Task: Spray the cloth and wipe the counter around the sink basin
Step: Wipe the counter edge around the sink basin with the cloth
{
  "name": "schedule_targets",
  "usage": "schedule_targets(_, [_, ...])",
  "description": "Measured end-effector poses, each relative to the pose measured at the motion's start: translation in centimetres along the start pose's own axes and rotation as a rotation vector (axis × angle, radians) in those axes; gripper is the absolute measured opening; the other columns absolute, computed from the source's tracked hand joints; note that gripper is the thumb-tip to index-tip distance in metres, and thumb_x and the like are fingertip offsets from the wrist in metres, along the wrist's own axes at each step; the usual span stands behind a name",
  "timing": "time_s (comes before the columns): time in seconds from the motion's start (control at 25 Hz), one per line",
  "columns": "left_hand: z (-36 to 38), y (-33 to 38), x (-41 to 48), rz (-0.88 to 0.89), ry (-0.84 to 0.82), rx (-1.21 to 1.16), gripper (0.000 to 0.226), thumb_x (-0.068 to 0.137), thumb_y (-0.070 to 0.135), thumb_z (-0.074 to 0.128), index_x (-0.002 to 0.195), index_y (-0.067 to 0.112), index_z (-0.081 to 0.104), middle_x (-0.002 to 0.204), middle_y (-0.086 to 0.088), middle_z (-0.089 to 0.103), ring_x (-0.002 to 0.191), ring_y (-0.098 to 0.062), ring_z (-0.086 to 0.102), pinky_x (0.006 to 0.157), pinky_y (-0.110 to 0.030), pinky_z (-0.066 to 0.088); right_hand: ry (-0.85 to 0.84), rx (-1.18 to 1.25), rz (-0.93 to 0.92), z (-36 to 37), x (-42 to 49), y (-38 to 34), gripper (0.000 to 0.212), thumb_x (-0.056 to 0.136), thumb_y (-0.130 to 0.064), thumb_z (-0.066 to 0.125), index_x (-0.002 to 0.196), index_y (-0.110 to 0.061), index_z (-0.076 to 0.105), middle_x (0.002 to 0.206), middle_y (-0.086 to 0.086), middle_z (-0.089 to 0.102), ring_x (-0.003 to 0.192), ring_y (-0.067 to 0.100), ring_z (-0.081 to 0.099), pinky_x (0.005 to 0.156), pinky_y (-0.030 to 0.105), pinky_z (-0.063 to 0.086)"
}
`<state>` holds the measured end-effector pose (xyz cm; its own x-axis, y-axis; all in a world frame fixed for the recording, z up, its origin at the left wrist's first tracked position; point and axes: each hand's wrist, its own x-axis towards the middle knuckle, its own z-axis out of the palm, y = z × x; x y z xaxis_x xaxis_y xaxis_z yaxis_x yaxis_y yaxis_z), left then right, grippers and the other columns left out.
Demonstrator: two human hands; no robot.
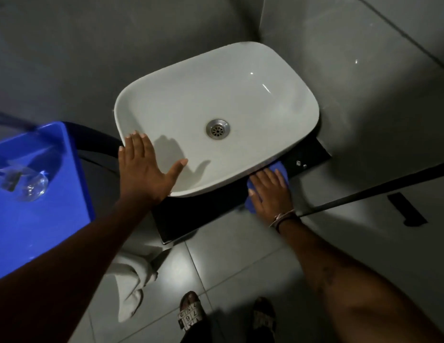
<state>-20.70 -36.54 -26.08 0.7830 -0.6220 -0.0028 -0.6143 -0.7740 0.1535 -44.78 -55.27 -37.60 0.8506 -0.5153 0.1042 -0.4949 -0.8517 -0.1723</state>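
The floor (240,263) was pale tile, lit in a patch below both forearms. A blue bin (42,219) stood well left of the left fingers, with a clear item, blurred, lying on its top. The white basin (216,115) sat on a black counter (196,219), its rim directly under the left fingers and just beyond the right fingertips. A white towel (134,276) hung below the counter's near-left corner, beneath the left forearm. The left hand (146,169) lay flat on the basin's near-left rim, fingers (134,147) spread wide and straight, thumb out to the right over the inner wall, holding nothing. The right hand (270,191) pressed palm-down on the blue cloth (280,169), fingers extended and close together, flat on the fabric rather than curled round it. The cloth lay on the counter against the basin's near-right edge, showing beyond the fingertips and at the thumb side of the hand. A band (283,217) circled the right wrist. The drain (217,128) lay in the basin floor, beyond and between the two sets of fingers. Two small bright specks sat on the counter right of the right fingers; their nature could not be determined
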Motion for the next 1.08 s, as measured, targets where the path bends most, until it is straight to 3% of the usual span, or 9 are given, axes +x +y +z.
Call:
schedule_targets(0.16, [-0.4, -0.7, 0.4, -0.006, 0.017, -0.006, 0.113, 0.079, 0.082, 0.031, 0.152, -0.003, 0.016, 0.162, -0.025, 0.013, 0.152, -0.036, 0.009, 0.123, -0.051, 0.006, 0.061, -0.014, 0.283, -1.7, 3.3, 8.6, 0.047, 0.093, -0.038, 0.039, 0.127, -0.012, 0.058, 0.138, 0.012, 0.057, 0.134, 0.030, 0.046, 0.114, 0.047, 0.029])
schedule_targets(0.24, [-0.7, -1.0, 0.1, -0.008, 0.014, -0.003, 0.112, 0.079, 0.082, 0.030, 0.152, -0.002, 0.015, 0.163, -0.024, 0.012, 0.152, -0.036, 0.008, 0.123, -0.050, 0.004, 0.021, -0.038, 0.289, -1.7, 3.9, 10.5, 0.052, 0.091, -0.041, 0.033, 0.129, -0.012, 0.056, 0.142, 0.013, 0.053, 0.137, 0.031, 0.041, 0.116, 0.049, 0.025])
schedule_targets(0.48, [-0.8, -0.7, -0.1, -0.002, 0.040, -0.077, 0.108, 0.081, 0.078, 0.032, 0.152, -0.002, 0.017, 0.162, -0.023, 0.014, 0.152, -0.035, 0.009, 0.123, -0.049, 0.003, 0.096, 0.033, 0.565, -1.3, 3.8, 3.9, 0.052, 0.088, -0.043, 0.042, 0.126, -0.011, 0.057, 0.147, 0.012, 0.048, 0.142, 0.031, 0.034, 0.116, 0.055, 0.020])
schedule_targets(0.64, [-0.8, -0.8, -0.1, 0.003, 0.045, -0.080, 0.110, 0.080, 0.081, 0.029, 0.153, -0.002, 0.015, 0.163, -0.024, 0.013, 0.152, -0.035, 0.008, 0.124, -0.048, 0.003, 0.102, 0.097, 0.447, -0.3, 0.7, -7.8, 0.049, 0.084, -0.045, 0.047, 0.118, -0.013, 0.061, 0.135, 0.013, 0.057, 0.135, 0.032, 0.044, 0.114, 0.055, 0.026])
schedule_targets(0.76, [-1.1, -1.2, -0.3, -0.006, 0.041, -0.093, 0.110, 0.081, 0.081, 0.028, 0.153, 0.000, 0.014, 0.163, -0.023, 0.012, 0.153, -0.035, 0.007, 0.124, -0.048, 0.003, -0.021, 0.124, 0.331, 0.6, -1.1, -16.9, 0.052, 0.088, -0.048, 0.041, 0.129, -0.018, 0.053, 0.141, 0.010, 0.052, 0.137, 0.032, 0.040, 0.114, 0.055, 0.024])
schedule_targets(0.96, [-1.7, -1.1, -0.9, 0.007, 0.000, -0.077, 0.107, 0.084, 0.079, 0.032, 0.155, 0.003, 0.004, 0.164, -0.022, -0.001, 0.153, -0.033, -0.003, 0.124, -0.048, -0.001, -0.156, 0.050, 0.214, 0.0, -2.6, -20.7, 0.065, 0.089, -0.038, 0.048, 0.146, -0.011, 0.035, 0.153, 0.014, 0.040, 0.143, 0.035, 0.033, 0.118, 0.054, 0.025])
schedule_targets(1.08, [-2.5, -0.4, -2.0, -0.044, -0.028, -0.157, 0.102, 0.087, 0.075, 0.030, 0.156, 0.006, -0.002, 0.164, -0.020, -0.011, 0.153, -0.030, -0.010, 0.123, -0.045, -0.006, -0.235, 0.085, 0.155, -0.7, -3.1, -20.8, 0.064, 0.095, -0.033, 0.039, 0.149, -0.004, 0.024, 0.157, 0.022, 0.028, 0.146, 0.041, 0.023, 0.121, 0.053, 0.020])
